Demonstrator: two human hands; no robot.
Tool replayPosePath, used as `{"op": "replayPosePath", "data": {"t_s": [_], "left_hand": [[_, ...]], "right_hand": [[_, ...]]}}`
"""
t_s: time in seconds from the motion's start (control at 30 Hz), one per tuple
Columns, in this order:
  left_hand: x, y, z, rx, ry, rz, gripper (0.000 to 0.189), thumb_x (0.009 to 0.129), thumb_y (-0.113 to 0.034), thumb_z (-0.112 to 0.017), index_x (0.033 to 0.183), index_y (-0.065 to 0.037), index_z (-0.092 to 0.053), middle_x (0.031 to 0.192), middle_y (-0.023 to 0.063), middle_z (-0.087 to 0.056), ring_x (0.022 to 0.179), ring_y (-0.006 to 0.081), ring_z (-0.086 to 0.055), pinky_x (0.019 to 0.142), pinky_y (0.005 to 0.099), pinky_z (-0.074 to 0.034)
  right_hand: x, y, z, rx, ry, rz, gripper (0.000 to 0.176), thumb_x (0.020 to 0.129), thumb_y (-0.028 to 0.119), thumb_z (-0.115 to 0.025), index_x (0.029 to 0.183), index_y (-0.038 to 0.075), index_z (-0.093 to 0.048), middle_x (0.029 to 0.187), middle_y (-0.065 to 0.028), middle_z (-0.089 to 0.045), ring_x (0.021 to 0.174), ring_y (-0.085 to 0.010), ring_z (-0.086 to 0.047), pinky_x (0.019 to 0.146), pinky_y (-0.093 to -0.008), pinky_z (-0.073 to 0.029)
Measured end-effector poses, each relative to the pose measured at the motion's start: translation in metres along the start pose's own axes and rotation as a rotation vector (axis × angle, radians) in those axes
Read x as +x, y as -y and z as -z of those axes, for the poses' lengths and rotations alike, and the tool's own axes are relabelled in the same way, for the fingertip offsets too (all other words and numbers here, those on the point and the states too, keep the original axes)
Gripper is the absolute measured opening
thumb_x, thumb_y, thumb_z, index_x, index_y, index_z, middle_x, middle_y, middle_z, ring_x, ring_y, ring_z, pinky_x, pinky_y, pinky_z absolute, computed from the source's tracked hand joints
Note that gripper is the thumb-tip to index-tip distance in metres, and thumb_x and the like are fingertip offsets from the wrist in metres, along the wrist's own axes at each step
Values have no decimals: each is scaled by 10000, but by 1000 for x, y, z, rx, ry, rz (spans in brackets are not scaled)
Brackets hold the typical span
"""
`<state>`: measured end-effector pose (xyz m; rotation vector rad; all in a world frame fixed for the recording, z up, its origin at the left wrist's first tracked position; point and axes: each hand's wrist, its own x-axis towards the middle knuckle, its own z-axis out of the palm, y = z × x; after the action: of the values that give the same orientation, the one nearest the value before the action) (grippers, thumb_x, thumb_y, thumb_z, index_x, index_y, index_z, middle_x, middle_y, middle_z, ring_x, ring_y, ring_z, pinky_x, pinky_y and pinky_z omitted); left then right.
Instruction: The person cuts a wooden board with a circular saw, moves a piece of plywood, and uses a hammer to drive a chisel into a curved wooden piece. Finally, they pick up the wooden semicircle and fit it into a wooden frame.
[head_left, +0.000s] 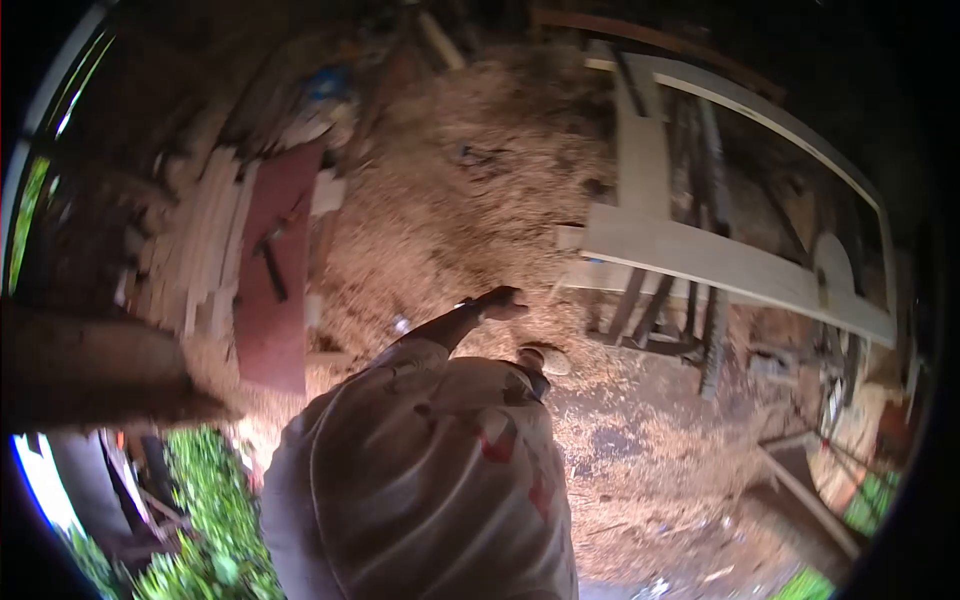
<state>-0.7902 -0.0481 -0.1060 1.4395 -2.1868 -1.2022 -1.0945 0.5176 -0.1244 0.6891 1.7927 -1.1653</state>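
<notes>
My left hand reaches out over the shavings-covered ground, a band on its wrist. Its fingers look loosely apart, though blur softens them, and nothing shows in the hand. Below it, a foot shows past the hem of my pale shirt. The nearest worked wood is a pale wooden frame to the right, apart from the hand. To the left, a dark hammer lies on a reddish-brown board. My right hand is out of sight.
Stacked pale planks lie left of the reddish board. Dark timbers stand under the frame. Wood shavings cover the ground. A leaning board is at lower right, and green plants grow at lower left.
</notes>
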Motion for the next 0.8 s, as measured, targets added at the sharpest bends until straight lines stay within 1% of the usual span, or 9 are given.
{"op": "replayPosePath", "data": {"t_s": [0.07, 0.13, 0.23, 0.4, 0.47, 0.6, 0.63, 0.73, 0.8], "left_hand": [[-45, -50, 45, 5, 237, 41, 500, 859, -428, -654, 1136, -12, -632, 1140, 248, -645, 1076, 383, -612, 943, 435, -480], [-115, -20, 50, -79, -133, 346, 558, 848, -425, -666, 1194, 9, -612, 1143, 261, -648, 1108, 371, -617, 975, 419, -479], [-225, 118, 67, 112, -214, 591, 583, 808, -431, -688, 1193, 3, -621, 1104, 261, -665, 1050, 382, -646, 896, 455, -515], [-417, 250, 132, 80, -648, 1417, 346, 794, -270, -609, 965, 22, -677, 1000, 253, -698, 983, 419, -669, 821, 459, -530], [-452, 238, 165, -84, -1114, 1316, 329, 777, -255, -615, 899, 44, -677, 994, 280, -691, 947, 443, -669, 819, 465, -539], [-474, 303, 238, 355, -1153, 1307, 477, 764, -199, -593, 1150, 79, -556, 1148, 331, -596, 1031, 504, -590, 909, 551, -476], [-480, 337, 260, 54, -1002, 1436, 564, 774, -232, -608, 1226, 79, -478, 1205, 312, -547, 1084, 484, -553, 945, 549, -444], [-469, 433, 284, 651, -689, 1264, 570, 784, -301, -640, 1208, 55, -503, 1187, 303, -555, 1097, 465, -549, 945, 553, -444], [-459, 450, 306, 314, -864, 1444, 578, 855, -466, -642, 1231, -36, -553, 1224, 257, -566, 1142, 456, -555, 884, 591, -465]], "right_hand": [[17, 16, 20, -74, 9, -14, 460, 935, 488, -578, 1271, 174, -560, 1180, -85, -636, 954, -265, -638, 814, -408, -535], [27, 29, 25, -113, 2, -27, 457, 936, 487, -575, 1274, 180, -558, 1182, -82, -637, 958, -260, -636, 815, -406, -535], [38, 51, 23, -186, -3, -14, 451, 938, 484, -569, 1280, 189, -555, 1185, -78, -639, 965, -252, -633, 815, -404, -534], [27, 118, -35, -370, 51, 6, 434, 946, 472, -554, 1302, 223, -533, 1219, -69, -633, 949, -226, -632, 814, -393, -530], [74, 130, -42, -478, 207, 101, 484, 957, 448, -546, 1351, 173, -489, 1304, -104, -582, 1018, -264, -618, 893, -435, -510], [23, 163, -147, -573, 211, 302, 445, 962, 370, -537, 1330, 120, -523, 1328, -165, -579, 1134, -353, -601, 939, -494, -486], [-6, 163, -166, -605, 190, 328, 449, 956, 374, -556, 1328, 125, -525, 1310, -158, -589, 1118, -347, -609, 926, -491, -486], [-65, 132, -255, -734, 187, 307, 442, 948, 379, -595, 1311, 134, -539, 1212, -130, -636, 1022, -305, -645, 852, -456, -507], [-102, 102, -288, -931, 303, 292, 426, 944, 382, -615, 1286, 133, -557, 1131, -107, -659, 941, -263, -662, 794, -427, -519]]}}
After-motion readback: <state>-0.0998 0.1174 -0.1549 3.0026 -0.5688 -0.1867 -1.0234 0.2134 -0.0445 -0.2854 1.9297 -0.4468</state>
